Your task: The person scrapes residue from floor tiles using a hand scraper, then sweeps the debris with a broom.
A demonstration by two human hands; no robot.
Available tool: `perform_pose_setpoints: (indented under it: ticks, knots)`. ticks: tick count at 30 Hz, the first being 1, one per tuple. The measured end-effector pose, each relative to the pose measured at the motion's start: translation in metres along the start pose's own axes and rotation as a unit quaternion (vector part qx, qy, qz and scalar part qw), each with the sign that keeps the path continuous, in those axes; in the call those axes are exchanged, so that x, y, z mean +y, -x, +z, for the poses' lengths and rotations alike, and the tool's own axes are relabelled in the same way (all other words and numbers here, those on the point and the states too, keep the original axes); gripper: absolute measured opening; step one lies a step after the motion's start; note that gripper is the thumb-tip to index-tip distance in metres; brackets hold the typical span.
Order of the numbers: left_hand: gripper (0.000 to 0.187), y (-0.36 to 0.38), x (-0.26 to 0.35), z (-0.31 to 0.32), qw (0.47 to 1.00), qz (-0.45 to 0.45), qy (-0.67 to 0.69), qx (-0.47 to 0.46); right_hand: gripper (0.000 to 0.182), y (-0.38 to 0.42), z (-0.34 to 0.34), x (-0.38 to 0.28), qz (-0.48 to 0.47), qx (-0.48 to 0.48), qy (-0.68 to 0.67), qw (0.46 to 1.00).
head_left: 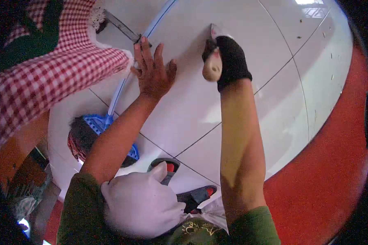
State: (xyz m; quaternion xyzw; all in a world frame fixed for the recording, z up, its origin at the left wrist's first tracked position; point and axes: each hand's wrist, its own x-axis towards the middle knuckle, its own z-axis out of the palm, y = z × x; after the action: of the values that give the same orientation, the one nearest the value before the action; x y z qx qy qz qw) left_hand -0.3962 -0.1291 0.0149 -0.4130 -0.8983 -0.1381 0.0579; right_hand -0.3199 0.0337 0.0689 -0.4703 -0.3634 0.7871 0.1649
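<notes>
My right hand (pixel 232 59), in a black glove, is closed around a wooden-handled scraper (pixel 212 70). The handle's rounded end faces back toward me, and its metal blade points away, close over the white tiled floor (pixel 192 118). My bare left hand (pixel 153 71) is open with spread fingers. Its fingertips overlap the end of a metal bar (pixel 122 27) in this view, and the pale handle of a blue broom (pixel 97 122) runs beneath the hand. My left forearm partly hides the broom head.
A red-and-white checked cloth (pixel 73 65) hangs at the left. Small dark bits (pixel 299 37) lie on the tiles at the upper right. Red flooring (pixel 315 183) borders the right side. Black sandals (pixel 197 196) are below me, beside a white bag-like cloth (pixel 143 204).
</notes>
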Motion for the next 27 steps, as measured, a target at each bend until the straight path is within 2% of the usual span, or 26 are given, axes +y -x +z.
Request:
perform_pose_setpoints:
  ticks: [1,2,3,4,5,6,8,9,10,11,12,13,14,15,17,20,21,23,24,25,27]
  knots:
    - [0.053,-0.004,0.001,0.000,1.000,0.000,-0.019,-0.001,0.017,-0.013,-0.010,0.008,-0.059,-0.021,0.158,0.985]
    - [0.054,-0.006,0.001,-0.002,0.999,-0.001,-0.040,-0.004,0.017,-0.025,-0.019,0.015,-0.122,-0.023,0.310,0.943]
    - [0.054,-0.007,0.000,-0.001,0.999,0.001,-0.041,0.002,0.016,-0.023,-0.016,0.018,-0.113,0.010,0.340,0.934]
    - [0.054,-0.006,-0.002,0.001,0.999,0.007,-0.037,0.013,0.016,-0.004,0.001,0.011,-0.034,0.043,0.151,0.987]
    - [0.054,-0.003,-0.003,0.003,0.999,0.010,-0.033,0.022,0.016,0.016,0.018,0.003,0.024,0.104,-0.052,0.993]
    - [0.054,-0.004,-0.003,0.003,0.999,0.007,-0.033,0.019,0.016,0.006,0.010,0.007,0.027,0.103,-0.050,0.993]
    - [0.054,-0.004,0.000,-0.003,0.999,0.006,-0.036,0.002,0.016,-0.019,-0.016,0.019,-0.026,0.015,0.088,0.996]
    - [0.054,-0.003,0.002,-0.004,0.999,0.008,-0.034,0.002,0.020,-0.012,-0.005,-0.001,0.020,0.021,-0.013,1.000]
    - [0.054,-0.004,0.004,-0.006,0.999,-0.007,-0.026,-0.018,0.020,-0.010,-0.006,-0.003,0.014,0.020,-0.013,1.000]
    - [0.054,-0.007,0.004,-0.008,0.999,-0.022,-0.019,-0.037,0.022,-0.008,-0.007,-0.002,-0.061,-0.003,0.249,0.967]
    - [0.054,-0.008,0.002,-0.006,0.999,-0.020,-0.020,-0.029,0.026,-0.008,-0.015,0.011,-0.137,-0.045,0.477,0.867]
    - [0.054,-0.005,-0.002,0.000,1.000,-0.010,0.003,-0.011,0.029,-0.008,-0.023,0.023,-0.232,-0.048,0.663,0.711]
    - [0.054,-0.004,-0.003,0.003,1.000,-0.002,0.028,0.004,0.015,-0.024,-0.044,0.084,-0.340,0.027,0.595,0.728]
    - [0.054,-0.005,-0.003,0.004,1.000,-0.004,0.030,0.004,0.020,-0.019,-0.041,0.080,-0.249,0.010,0.396,0.884]
    - [0.054,-0.005,-0.003,0.002,0.999,0.011,0.045,0.022,0.022,-0.019,-0.036,0.065,-0.130,-0.012,0.178,0.975]
    - [0.055,-0.006,-0.001,0.001,0.998,0.006,0.061,0.028,0.018,-0.050,-0.045,0.049,-0.149,0.005,0.115,0.982]
    - [0.054,-0.006,0.001,-0.001,0.999,-0.005,0.042,0.014,0.017,-0.050,-0.051,0.055,-0.195,-0.018,0.095,0.976]
    - [0.054,-0.007,0.001,-0.002,0.998,0.004,0.047,0.040,0.019,0.039,-0.020,0.007,-0.043,-0.014,-0.034,0.998]
    - [0.054,-0.004,0.001,-0.003,0.997,0.006,0.049,0.055,0.023,0.077,-0.016,0.007,-0.019,-0.022,-0.126,0.992]
    - [0.054,-0.003,0.001,-0.005,0.997,0.003,0.052,0.058,0.023,0.104,-0.025,0.019,-0.013,-0.033,-0.075,0.997]
    - [0.055,-0.004,0.002,-0.006,0.998,0.007,0.029,0.053,0.027,0.144,-0.051,0.068,0.078,0.022,-0.080,0.994]
